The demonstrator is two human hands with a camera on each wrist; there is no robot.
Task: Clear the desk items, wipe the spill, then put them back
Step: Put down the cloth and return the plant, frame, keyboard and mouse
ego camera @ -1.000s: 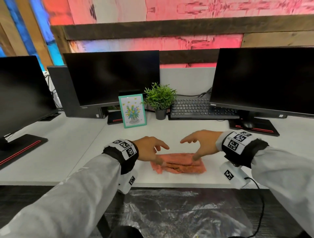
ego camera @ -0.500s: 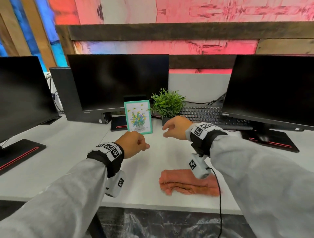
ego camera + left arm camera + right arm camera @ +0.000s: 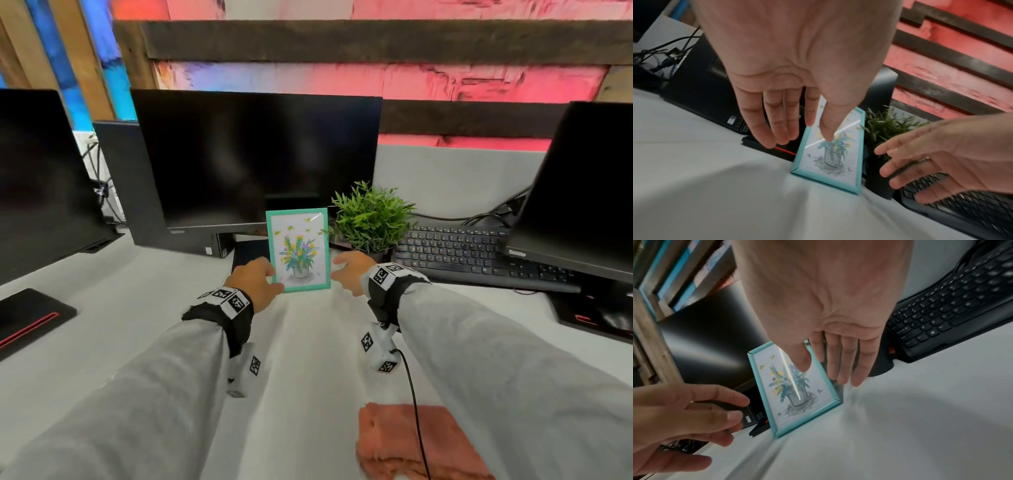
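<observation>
A teal picture frame point(image 3: 298, 253) with a flower drawing stands upright on the white desk point(image 3: 308, 359), in front of the middle monitor. My left hand point(image 3: 270, 277) is at its left edge and my right hand point(image 3: 339, 269) at its right edge. In the left wrist view the left hand point(image 3: 803, 139) has straight fingers, thumb before the glass of the frame point(image 3: 838, 162). The right hand point(image 3: 824, 374) reaches likewise around the frame point(image 3: 789, 404). I cannot tell whether either touches it. A folded orange cloth point(image 3: 383, 442) lies at the near edge.
A small potted plant point(image 3: 373, 219) stands just right of the frame. A black keyboard point(image 3: 462, 253) lies further right, under the right monitor point(image 3: 582, 192). The middle monitor point(image 3: 253, 157) and its red-lined base are behind the frame. Another monitor point(image 3: 37, 185) stands at left.
Both hands left the orange cloth and moved forward across the desk to either side of the picture frame. The cloth stayed at the near edge.
</observation>
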